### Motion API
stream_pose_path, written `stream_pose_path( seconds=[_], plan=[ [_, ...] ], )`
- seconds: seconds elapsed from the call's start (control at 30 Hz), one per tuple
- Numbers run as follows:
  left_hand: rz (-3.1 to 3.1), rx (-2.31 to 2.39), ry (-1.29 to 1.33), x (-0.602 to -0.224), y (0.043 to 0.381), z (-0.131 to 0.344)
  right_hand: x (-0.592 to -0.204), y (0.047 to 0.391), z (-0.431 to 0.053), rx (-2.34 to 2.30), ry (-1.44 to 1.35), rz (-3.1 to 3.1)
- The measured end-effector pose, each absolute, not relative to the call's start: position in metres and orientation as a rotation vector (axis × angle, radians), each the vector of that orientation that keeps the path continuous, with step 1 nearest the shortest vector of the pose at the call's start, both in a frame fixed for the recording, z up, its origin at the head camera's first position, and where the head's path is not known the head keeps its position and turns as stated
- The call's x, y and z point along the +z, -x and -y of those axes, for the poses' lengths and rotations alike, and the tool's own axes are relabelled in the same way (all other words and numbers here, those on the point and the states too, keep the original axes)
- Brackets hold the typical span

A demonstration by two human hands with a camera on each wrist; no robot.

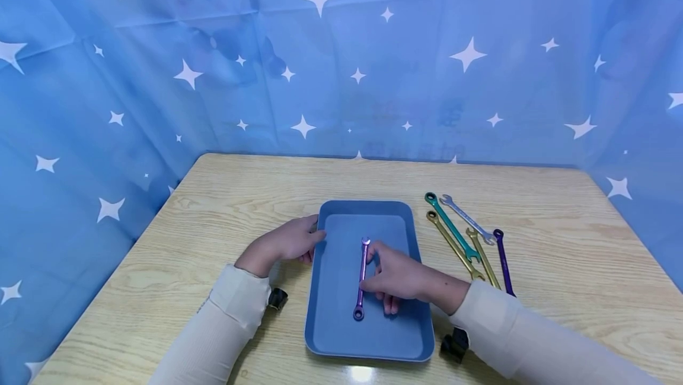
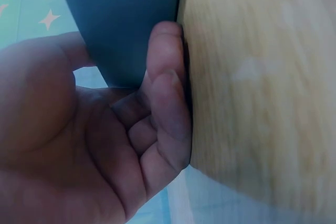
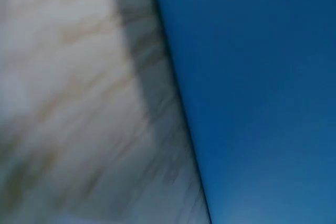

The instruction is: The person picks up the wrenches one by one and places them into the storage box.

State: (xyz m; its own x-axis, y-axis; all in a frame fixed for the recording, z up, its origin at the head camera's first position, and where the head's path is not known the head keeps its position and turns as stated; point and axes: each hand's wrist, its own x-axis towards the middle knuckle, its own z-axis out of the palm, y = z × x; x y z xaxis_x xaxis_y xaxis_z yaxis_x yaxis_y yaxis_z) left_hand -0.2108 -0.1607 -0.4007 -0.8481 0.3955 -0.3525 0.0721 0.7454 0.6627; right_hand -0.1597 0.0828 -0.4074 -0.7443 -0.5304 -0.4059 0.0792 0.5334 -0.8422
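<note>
A blue rectangular tray (image 1: pixel 368 337) lies on the table. My left hand (image 1: pixel 290 239) grips its left edge, thumb over the rim and the other fingers on the outside. In the left wrist view those fingers curl beside the tray's outer wall (image 2: pixel 118 19). Inside the tray, my right hand (image 1: pixel 400 272) pinches a purple combination wrench (image 1: pixel 361 281), its open end pointing away from me and its ring end towards me. The wrench lies low over the tray floor; I cannot tell whether it touches. The right wrist view shows just the tray's side (image 3: pixel 257 98) and table, not the hand.
To the tray's right lies a loose group of wrenches: a green one (image 1: pixel 452 228), a silver one (image 1: pixel 467 219), two gold ones (image 1: pixel 453 244) and a dark purple one (image 1: pixel 504 261). My right forearm passes in front of them. A blue starry curtain (image 1: pixel 341 64) hangs behind the wooden table (image 1: pixel 256 189).
</note>
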Motion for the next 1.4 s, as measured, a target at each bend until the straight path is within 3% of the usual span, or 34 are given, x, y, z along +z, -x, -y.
stream_pose_path(
  seconds=[0.83,1.4],
  plan=[
    [-2.455,0.932,-0.370,-0.402,0.211,0.160,-0.402,0.160,-0.079,-1.007,0.453,-2.253],
    [-2.431,0.939,-0.347,-0.405,0.213,0.161,-0.402,0.160,-0.095,-1.200,0.530,-2.043]
  ],
)
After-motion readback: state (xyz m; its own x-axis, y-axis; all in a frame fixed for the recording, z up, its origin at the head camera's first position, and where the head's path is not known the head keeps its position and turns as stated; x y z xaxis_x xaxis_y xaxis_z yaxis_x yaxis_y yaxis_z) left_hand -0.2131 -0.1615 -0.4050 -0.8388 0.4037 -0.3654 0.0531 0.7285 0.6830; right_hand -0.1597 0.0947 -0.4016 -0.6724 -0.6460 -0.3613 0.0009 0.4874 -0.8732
